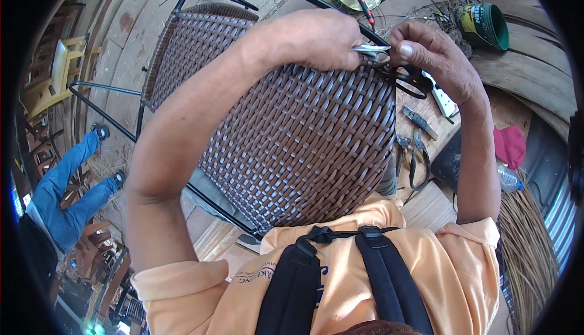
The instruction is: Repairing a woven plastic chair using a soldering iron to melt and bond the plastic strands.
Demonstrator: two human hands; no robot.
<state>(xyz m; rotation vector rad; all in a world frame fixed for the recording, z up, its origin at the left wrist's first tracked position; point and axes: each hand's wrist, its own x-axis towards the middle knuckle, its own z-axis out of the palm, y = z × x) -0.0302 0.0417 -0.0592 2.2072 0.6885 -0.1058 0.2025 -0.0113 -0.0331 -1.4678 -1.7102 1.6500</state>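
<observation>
While the left hand (328, 40) gripped a silver metal tool (371, 49) at the upper-right corner of the brown woven chair panel (304, 134), the right hand (435, 58) curled beside the tip, any pinch undeterminable, and careful work seemingly required a steady panel and clear fingertips.

Chair (304, 134) left of bucket (474, 26)

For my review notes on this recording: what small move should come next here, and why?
Probably the right hand should draw the brown strip snug: it hangs in a slack loop below those fingers, at the edge of the woven panel. The left hand already holds a metal tool at that edge, pointing toward the right hand.
</observation>
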